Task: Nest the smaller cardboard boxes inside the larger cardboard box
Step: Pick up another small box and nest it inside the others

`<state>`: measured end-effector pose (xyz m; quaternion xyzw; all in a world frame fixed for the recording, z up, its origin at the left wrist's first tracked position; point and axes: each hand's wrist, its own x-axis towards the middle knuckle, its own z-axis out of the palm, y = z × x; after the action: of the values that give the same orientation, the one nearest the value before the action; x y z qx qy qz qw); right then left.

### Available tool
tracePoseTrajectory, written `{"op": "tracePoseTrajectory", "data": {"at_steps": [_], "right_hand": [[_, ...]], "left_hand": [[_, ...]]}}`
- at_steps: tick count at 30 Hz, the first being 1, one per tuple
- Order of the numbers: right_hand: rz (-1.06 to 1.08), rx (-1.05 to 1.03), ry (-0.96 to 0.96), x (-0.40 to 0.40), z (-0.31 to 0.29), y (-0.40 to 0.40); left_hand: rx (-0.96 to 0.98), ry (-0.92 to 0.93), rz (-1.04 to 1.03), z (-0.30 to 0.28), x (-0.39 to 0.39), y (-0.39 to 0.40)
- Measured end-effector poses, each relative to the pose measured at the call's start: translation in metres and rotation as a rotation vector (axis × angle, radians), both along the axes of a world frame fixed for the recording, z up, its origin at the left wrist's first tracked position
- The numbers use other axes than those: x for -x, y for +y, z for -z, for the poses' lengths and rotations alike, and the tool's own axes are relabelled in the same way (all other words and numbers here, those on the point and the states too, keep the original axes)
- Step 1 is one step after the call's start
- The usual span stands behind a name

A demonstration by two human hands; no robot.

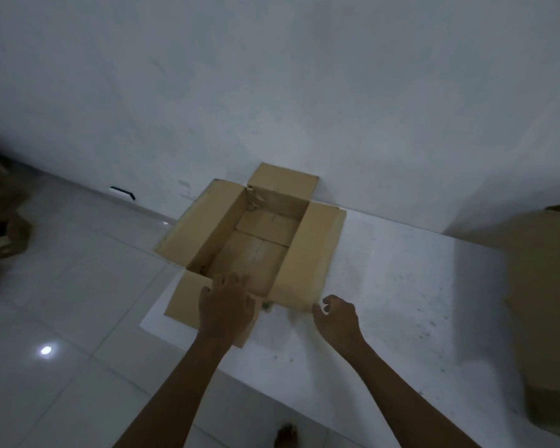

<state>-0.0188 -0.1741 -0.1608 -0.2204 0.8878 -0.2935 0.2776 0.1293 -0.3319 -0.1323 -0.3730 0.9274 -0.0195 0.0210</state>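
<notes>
Head view, looking down: open cardboard box (pixel 256 250) sits on a white table (pixel 401 286), near the table's left edge and close to the pale wall (pixel 272 76) behind it; all four flaps are folded outward and lie roughly flat, the far one resting up against the wall; interior is plain brown corrugated board, floor panels meeting at a visible seam, some torn paper at the far left inner corner; nothing can be made out inside it.

Left hand (pixel 227 307) lies palm down on the near flap, fingers spread and reaching over the box's near rim; not closed around anything. Right hand (pixel 337 315) hovers just beside the near corner of the right flap, fingers curled loosely and apart; whether the fingertips touch the flap edge cannot be told.

Edges and room: near flap overhangs the table's left front corner; bare tabletop runs to the right of the box, speckled with small dark marks; second cardboard box (pixel 543 302), larger in frame and blurred, stands at the right edge of view, well apart from the open one.

Surroundings: glossy white tiled floor (pixel 62 302) at left with a bright light reflection; crumpled cardboard pile (pixel 0 227) at far left, dim and indistinct; a bare foot (pixel 285 434) shows at bottom.
</notes>
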Motion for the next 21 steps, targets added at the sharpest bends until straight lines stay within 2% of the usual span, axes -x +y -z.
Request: {"op": "tracePoseTrajectory", "data": {"at_steps": [5,7,10,16,18,21], "right_hand": [[0.362,-0.011,-0.216,-0.001,0.028,-0.047],[0.473,0.073,-0.218,-0.008,0.029,-0.058],[0.564,0.169,-0.107,-0.016,0.024,-0.068],[0.469,0.285,0.081,-0.02,0.0,-0.092],[0.38,0.315,0.117,-0.023,-0.007,-0.103],[0.29,0.295,0.166,-0.03,-0.012,-0.116]], "left_hand": [[-0.107,-0.042,-0.05,0.03,-0.02,-0.078],[-0.133,-0.072,-0.081,0.04,-0.025,-0.095],[-0.14,0.007,-0.093,0.05,-0.029,-0.102],[-0.262,0.18,-0.157,0.056,-0.032,-0.11],[-0.336,0.308,-0.298,0.052,-0.031,-0.124],[-0.531,0.476,-0.635,0.049,-0.03,-0.146]]}}
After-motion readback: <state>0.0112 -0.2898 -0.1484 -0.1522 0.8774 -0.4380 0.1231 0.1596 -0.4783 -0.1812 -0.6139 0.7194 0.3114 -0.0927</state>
